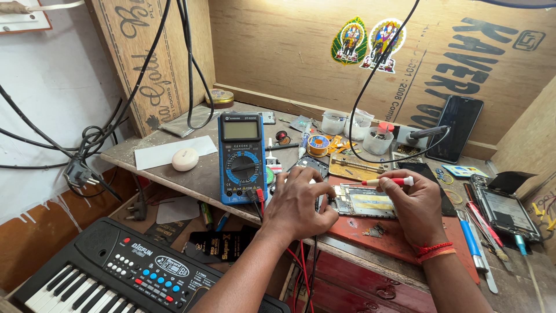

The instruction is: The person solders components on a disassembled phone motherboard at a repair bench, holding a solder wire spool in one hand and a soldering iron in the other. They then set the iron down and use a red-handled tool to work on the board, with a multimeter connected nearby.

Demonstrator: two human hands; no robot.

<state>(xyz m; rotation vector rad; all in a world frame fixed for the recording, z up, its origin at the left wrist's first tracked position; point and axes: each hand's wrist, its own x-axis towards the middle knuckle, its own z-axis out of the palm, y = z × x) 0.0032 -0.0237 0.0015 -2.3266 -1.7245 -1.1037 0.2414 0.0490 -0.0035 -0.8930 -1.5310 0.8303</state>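
You've got an opened phone [364, 202] lying flat on the red mat at the bench edge, back off, silvery shield and board showing. Your red-and-white screwdriver [389, 182] sits nearly level just above it, tip pointing left.

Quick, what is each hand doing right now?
Left hand: curled, fingers pressing on the opened phone with bare circuit board.
Right hand: closed on a slim red-and-white screwdriver.
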